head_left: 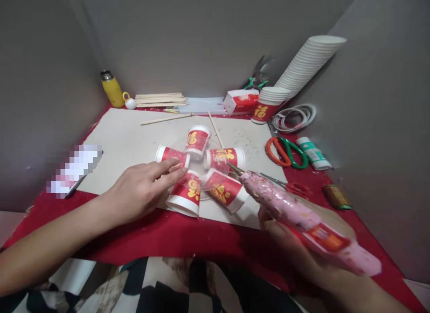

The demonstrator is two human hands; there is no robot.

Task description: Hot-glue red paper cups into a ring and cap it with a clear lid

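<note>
Several red-and-white paper cups with gold characters lie in a ring, among them a top cup [197,141], a lower-left cup [184,197] and a lower-right cup [225,190]. Over their inner ends lies a clear round plastic disc [200,168]. My left hand [143,185] reaches in from the left, its fingers stretched out and resting at the disc's edge by the left cup [163,153]. In my right hand [285,241] is a pink hot glue gun [285,205], wrapped round its body. Its nozzle points at the disc's right edge, beside the right cup [236,158]; whether it touches is unclear.
Grey board [114,142] covers part of the red cloth [134,241]. Scissors with orange and green handles [295,154], coiled cord [298,118] and stacked cups [302,66] stand right. Wooden sticks [159,100] and a yellow bottle [112,89] line the back; a phone [75,169] lies left.
</note>
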